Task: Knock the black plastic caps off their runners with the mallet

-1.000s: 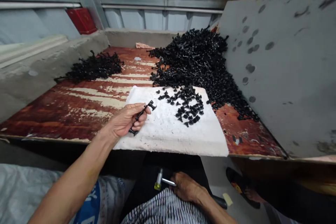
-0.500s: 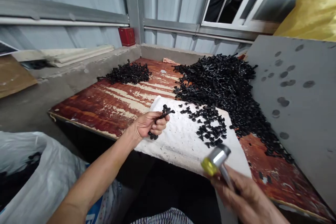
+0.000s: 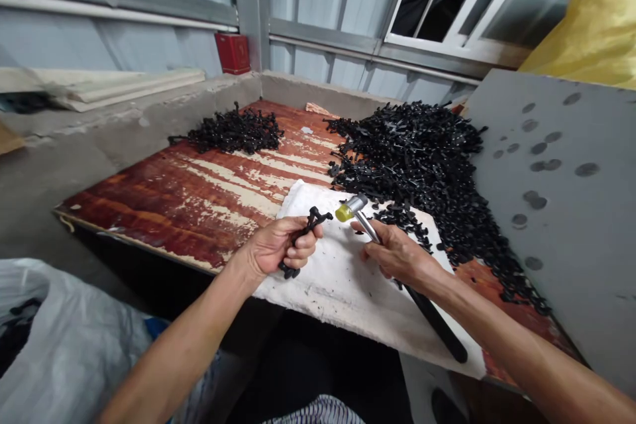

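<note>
The left hand (image 3: 279, 248) is curled shut around a black plastic piece (image 3: 313, 221), fingers wrapped over its middle. The piece lies slantwise, its long axis running from the heel of the hand up and to the right, and its forked top end pokes out past the thumb towards the hammer (image 3: 350, 207). The right hand (image 3: 395, 253) grips the hammer's shaft close under the head. The yellow-capped head points left at the piece and sits just beside its tip, not touching it. The dark handle trails down to the right, past the front edge of the white foam pad (image 3: 338, 291).

Both hands hover over the near half of the pad, which overhangs the front edge of the worn red board (image 3: 199, 192). Left of the hands the board is bare right up to the small heap of black pieces (image 3: 233, 132). On the right, the big heap (image 3: 422, 152) spills onto the pad and banks against the grey panel (image 3: 561, 212).

Half a second ago the hammer hung low at the pad's front corner; it has now swung up and across to the piece, while the left hand has barely shifted.
</note>
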`<state>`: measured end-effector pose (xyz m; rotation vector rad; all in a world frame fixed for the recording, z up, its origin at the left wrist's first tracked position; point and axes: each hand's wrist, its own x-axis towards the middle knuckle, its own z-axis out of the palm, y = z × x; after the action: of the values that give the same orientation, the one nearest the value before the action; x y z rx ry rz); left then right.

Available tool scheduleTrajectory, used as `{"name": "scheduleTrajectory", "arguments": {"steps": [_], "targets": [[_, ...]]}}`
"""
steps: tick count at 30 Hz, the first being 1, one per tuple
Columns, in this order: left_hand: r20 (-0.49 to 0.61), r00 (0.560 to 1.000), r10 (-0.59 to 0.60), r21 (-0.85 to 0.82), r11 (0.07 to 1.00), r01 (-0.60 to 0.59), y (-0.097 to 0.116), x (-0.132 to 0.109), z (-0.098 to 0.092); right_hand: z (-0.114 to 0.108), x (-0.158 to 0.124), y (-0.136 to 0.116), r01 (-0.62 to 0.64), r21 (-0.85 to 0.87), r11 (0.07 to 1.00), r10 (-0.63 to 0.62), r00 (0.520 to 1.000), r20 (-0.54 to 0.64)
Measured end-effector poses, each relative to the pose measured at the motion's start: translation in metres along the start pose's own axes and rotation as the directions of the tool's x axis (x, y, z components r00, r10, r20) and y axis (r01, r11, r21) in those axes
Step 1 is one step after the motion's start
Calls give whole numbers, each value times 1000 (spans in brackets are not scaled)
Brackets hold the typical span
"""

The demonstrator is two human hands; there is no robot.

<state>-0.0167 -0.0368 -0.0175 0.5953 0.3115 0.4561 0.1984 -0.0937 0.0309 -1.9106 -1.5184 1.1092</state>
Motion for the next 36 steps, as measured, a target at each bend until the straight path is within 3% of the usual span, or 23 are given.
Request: {"name": "scheduleTrajectory", "arguments": {"steps": [5, 8, 12, 15, 19, 25, 29, 36], "targets": [[-2, 1000, 0, 25, 1000, 0, 1, 0, 0, 5, -4, 4, -5, 87, 996, 2, 999, 42], [-31, 999, -10, 70, 997, 12, 1, 0, 3, 2, -10, 5, 14, 174, 985, -11, 1000, -19], [-149, 988, -35, 210, 975, 66, 7, 0, 14, -10, -32, 7, 50, 322, 945, -12, 993, -120], [-235, 972, 4, 416, 904, 97, 19, 3, 27, -18, -52, 19, 57, 532, 845, 41, 985, -170], [-242, 970, -11, 582, 798, 154, 34, 15, 37, -16, -66, 45, 40, 777, 628, 138, 977, -162], [-209, 967, -146, 539, 808, 238, 39, 41, 30, -5, -66, 67, 41, 895, 445, 204, 968, -145], [-205, 950, -237, 460, 833, 307, 39, 47, 23, -5, -66, 71, 66, 901, 430, 167, 974, -151], [-228, 931, -286, 415, 836, 359, 39, 49, 21, -6, -64, 78, 115, 889, 443, 101, 979, -177]]}}
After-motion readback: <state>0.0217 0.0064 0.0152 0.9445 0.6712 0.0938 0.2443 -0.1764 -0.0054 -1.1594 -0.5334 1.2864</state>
